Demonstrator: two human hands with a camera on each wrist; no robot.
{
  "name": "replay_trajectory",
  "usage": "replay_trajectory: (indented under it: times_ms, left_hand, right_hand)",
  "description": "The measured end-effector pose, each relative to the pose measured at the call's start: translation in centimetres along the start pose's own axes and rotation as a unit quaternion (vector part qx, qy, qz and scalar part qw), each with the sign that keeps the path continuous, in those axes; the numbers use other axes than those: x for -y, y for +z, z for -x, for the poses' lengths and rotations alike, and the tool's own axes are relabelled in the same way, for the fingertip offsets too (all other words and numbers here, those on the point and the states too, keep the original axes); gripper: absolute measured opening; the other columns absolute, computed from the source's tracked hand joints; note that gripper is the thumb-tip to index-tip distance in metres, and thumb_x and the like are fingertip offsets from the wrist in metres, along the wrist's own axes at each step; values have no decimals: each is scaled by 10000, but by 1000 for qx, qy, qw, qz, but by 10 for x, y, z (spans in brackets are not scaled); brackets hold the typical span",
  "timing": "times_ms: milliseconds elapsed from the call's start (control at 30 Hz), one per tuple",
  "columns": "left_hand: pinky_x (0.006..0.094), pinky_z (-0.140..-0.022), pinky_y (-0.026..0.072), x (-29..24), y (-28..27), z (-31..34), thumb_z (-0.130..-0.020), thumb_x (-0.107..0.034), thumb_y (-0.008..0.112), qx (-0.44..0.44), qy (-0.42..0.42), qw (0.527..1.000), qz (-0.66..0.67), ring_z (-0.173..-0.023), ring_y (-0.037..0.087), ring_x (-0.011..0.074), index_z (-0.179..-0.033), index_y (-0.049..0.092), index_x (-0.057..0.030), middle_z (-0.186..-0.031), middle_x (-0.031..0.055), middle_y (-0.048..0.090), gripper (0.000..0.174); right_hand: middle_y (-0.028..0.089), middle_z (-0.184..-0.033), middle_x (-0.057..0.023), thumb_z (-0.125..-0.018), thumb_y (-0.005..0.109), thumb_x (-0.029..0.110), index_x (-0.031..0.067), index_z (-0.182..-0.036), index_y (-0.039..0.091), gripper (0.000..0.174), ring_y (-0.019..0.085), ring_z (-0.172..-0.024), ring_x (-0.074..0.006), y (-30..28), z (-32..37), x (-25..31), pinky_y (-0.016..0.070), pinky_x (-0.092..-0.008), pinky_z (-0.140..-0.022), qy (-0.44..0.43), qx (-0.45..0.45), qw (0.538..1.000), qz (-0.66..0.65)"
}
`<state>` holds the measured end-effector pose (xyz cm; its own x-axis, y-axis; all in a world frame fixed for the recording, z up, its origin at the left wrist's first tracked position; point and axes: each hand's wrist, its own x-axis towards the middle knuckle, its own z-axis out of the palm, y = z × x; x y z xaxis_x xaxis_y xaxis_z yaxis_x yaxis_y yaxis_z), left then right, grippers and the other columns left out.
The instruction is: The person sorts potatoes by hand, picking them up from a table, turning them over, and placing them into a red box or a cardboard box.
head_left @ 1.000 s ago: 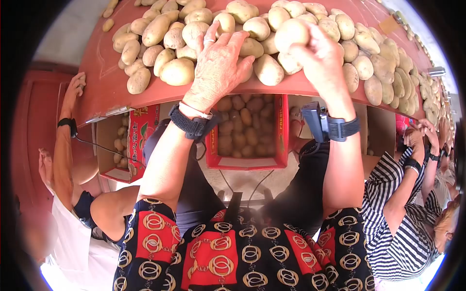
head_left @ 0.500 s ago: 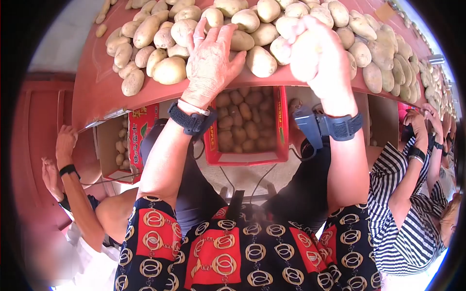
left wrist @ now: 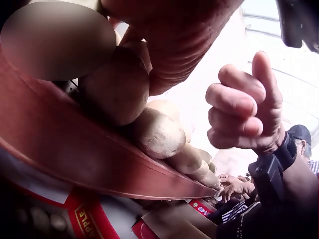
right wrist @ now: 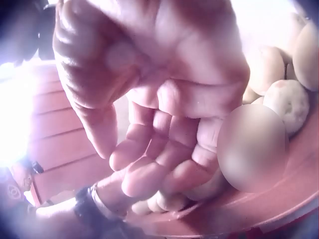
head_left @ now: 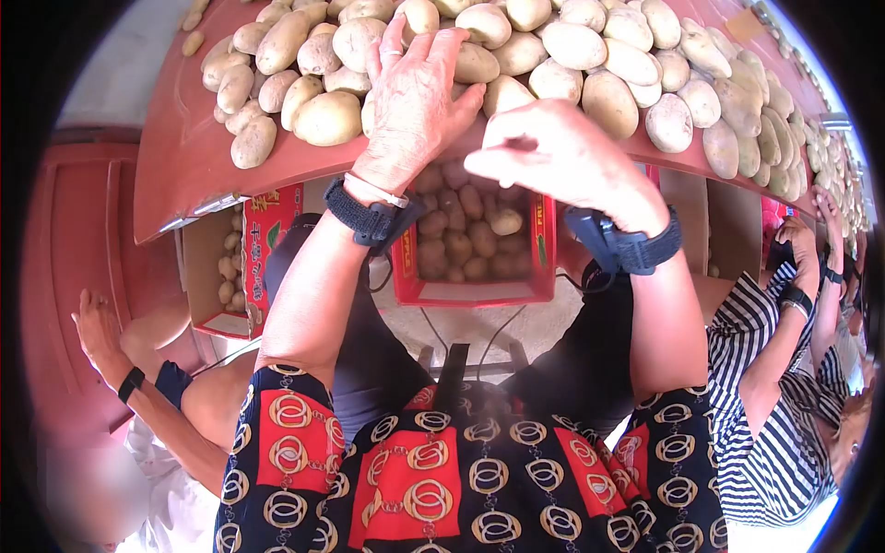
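Note:
Pale potatoes (head_left: 328, 119) lie heaped on the red tabletop (head_left: 184, 147). The left hand (head_left: 415, 111) rests on the near edge of the heap, fingers spread and thumb out to the side. Just right of it, the right hand (head_left: 562, 157) is over the table edge and the red box (head_left: 475, 293) below, its fingers loosely bent. The right wrist view shows that the palm of the right hand (right wrist: 154, 89) holds nothing. A light potato (head_left: 505, 221) lies on top of the others inside the box, near its right side.
An open carton (head_left: 212, 276) with potatoes stands under the table at the left, another carton (head_left: 684, 207) at the right. Forearms and hands of a neighbouring person (head_left: 101, 336) show at the left; a person in stripes (head_left: 765, 433) sits at the right.
The right hand has moved left and down from the heap, and the potato it held is gone from its fingers. A lighter potato now shows in the box. The left hand stays on the heap.

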<state>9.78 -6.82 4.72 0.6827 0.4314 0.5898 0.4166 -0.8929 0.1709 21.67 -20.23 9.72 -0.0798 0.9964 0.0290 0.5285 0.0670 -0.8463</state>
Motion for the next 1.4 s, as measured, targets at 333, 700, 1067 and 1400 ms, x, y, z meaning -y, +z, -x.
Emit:
replay_trajectory:
  times_ms: [333, 700, 1067, 1400]
  left_hand:
    - [435, -929, 343, -11, -10, -2, -665, -298, 730, -1, -38, 999, -31, -1074, 504, 285, -1100, 591, -143, -1050, 76, 617, 482]
    - [400, -792, 486, -16, -17, -5, -705, -151, 708, 67, -125, 980, 138, -955, 574, 329, -1149, 495, -87, -1055, 153, 563, 497]
    - [411, -778, 483, -19, -20, -10, -704, -157, 704, 105, -138, 975, 141, -939, 572, 345, -1154, 482, -74, -1072, 161, 542, 508]
    - [410, -799, 476, -12, -14, -6, -709, -143, 693, 80, -100, 981, 146, -947, 567, 359, -1144, 498, -50, -1025, 183, 565, 485]
  right_hand:
    - [581, -787, -44, -831, 588, 165, 61, -892, 574, 121, 535, -705, -134, -47, -8, -25, 435, -250, -644, -143, -367, 768, -504]
    - [582, -897, -89, -853, 552, 168, 6, -913, 544, 173, 529, -824, -197, -83, 3, -57, 448, -304, -726, -88, -445, 688, -566]
    - [613, -843, -161, -727, 651, 102, -16, -920, 590, 235, 615, -777, -270, -50, -18, -43, 496, -370, -693, -36, -482, 864, 144]
    - [619, -982, -174, -692, 696, 159, 27, -1055, 582, 402, 580, -956, -329, -40, -19, -37, 453, -444, -802, 94, -325, 851, 402]
